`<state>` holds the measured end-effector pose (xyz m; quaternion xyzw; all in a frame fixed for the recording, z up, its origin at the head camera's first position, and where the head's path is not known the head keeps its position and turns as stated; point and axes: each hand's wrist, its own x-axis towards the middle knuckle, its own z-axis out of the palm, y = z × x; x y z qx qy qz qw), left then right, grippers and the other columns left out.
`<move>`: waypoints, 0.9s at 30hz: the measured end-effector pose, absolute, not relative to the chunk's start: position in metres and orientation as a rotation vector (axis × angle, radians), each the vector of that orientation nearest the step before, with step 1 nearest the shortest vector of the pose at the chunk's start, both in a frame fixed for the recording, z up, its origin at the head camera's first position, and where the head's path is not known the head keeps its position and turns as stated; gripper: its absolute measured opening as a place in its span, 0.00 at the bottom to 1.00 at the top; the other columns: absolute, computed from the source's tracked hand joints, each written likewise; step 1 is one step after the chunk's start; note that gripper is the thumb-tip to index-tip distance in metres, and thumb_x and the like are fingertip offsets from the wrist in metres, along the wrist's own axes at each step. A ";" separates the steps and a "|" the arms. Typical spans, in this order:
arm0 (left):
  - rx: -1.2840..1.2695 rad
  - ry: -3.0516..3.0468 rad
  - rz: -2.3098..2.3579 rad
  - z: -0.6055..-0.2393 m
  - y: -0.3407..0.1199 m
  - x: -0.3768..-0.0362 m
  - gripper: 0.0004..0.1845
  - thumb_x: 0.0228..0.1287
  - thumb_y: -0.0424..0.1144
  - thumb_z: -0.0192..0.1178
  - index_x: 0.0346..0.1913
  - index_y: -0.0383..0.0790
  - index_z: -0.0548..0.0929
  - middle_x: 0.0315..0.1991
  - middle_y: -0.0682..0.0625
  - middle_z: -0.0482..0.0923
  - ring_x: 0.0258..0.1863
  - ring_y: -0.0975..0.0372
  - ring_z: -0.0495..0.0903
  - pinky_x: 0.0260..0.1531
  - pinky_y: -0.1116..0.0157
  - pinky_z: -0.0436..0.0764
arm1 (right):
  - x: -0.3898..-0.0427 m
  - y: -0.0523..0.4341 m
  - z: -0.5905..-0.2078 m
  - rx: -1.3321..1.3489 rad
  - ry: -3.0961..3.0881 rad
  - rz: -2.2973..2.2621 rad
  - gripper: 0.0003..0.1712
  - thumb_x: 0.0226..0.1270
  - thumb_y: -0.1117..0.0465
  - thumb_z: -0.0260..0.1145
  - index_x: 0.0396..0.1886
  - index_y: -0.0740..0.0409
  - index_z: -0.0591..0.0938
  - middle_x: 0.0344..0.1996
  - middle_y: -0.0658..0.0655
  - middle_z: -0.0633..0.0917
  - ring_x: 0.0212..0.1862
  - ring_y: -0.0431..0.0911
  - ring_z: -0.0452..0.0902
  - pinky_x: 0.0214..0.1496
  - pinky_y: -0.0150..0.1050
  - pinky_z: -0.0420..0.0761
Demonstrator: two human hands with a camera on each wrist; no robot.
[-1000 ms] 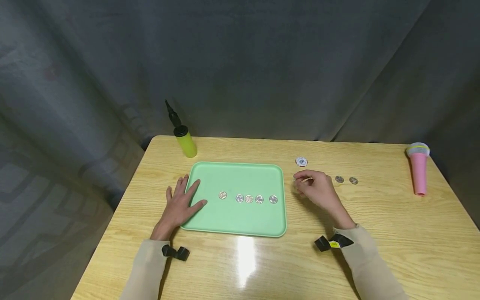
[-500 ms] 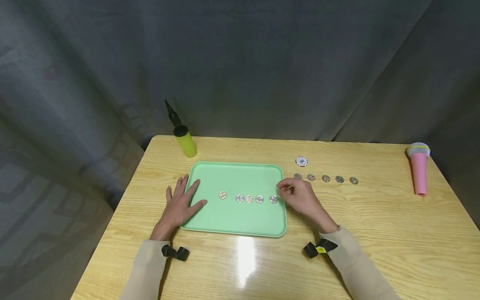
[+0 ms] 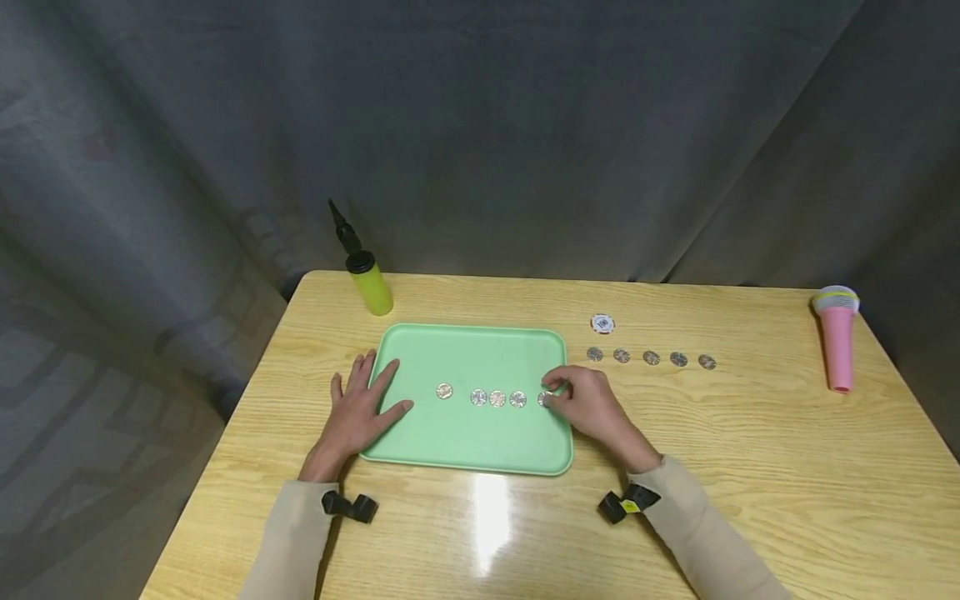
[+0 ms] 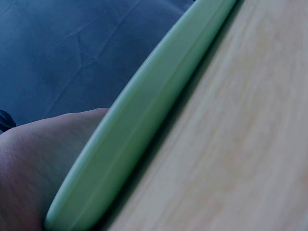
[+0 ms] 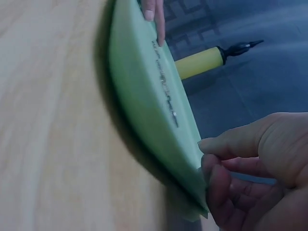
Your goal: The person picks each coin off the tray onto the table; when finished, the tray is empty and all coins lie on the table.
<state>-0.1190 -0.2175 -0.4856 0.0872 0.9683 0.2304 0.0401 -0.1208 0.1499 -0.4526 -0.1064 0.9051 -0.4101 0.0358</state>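
We see the right hand (image 3: 592,407) reaching over the right rim of the green tray (image 3: 465,442), its fingers curled with the tips closed on the rightmost coin (image 3: 545,399) of the row lying inside the tray; whether that coin is lifted or still flat on the tray we cannot tell. In the right wrist view the thumb and fingers (image 5: 226,178) bend inward right at the tray's edge. Four more tray coins (image 3: 497,398) lie in the same line to the left, three close together and one set a little apart. The left hand (image 3: 360,410) rests flat with fingers spread, its fingertips lying over the left rim of the tray and its palm on the wooden table (image 3: 750,467). On the table to the right of the tray we find a row of five loose coins (image 3: 651,357), with a red and white chip (image 3: 602,322) just behind them. A yellow pump (image 3: 366,278) stands at the far left corner, and a pink microphone (image 3: 836,335) lies near the right edge.
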 end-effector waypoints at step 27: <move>0.268 2.963 0.695 -0.486 -0.218 -0.121 0.42 0.67 0.58 0.59 0.78 0.45 0.59 0.81 0.34 0.42 0.81 0.38 0.39 0.71 0.30 0.35 | -0.113 0.132 -0.453 -0.372 2.961 -0.927 0.15 0.53 0.67 0.77 0.43 0.62 0.88 0.36 0.59 0.88 0.35 0.45 0.81 0.38 0.41 0.83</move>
